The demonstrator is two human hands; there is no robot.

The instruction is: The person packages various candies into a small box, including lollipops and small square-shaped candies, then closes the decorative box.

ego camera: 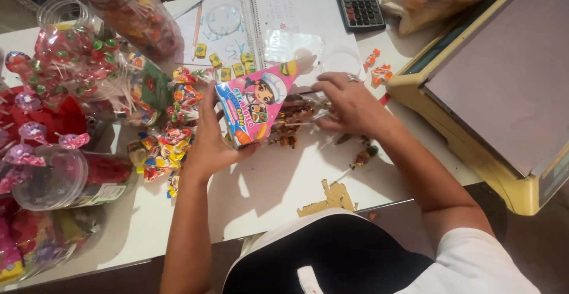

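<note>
One cone-shaped printed carton stands mid-worktop, gripped in the left hand, fingers wrapped round its side. Right hand rests just beside it on brown wrapped sweets, fingers curled; hold unclear. Three clear candy jars occupy the left edge. One calculator at far edge, one scale at right edge.

left hand cupped; right hand palm-down, fingers curled

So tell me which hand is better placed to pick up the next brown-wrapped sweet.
Probably the right hand: it rests on the brown-wrapped sweets, while the left hand holds the pink party cone.
</note>
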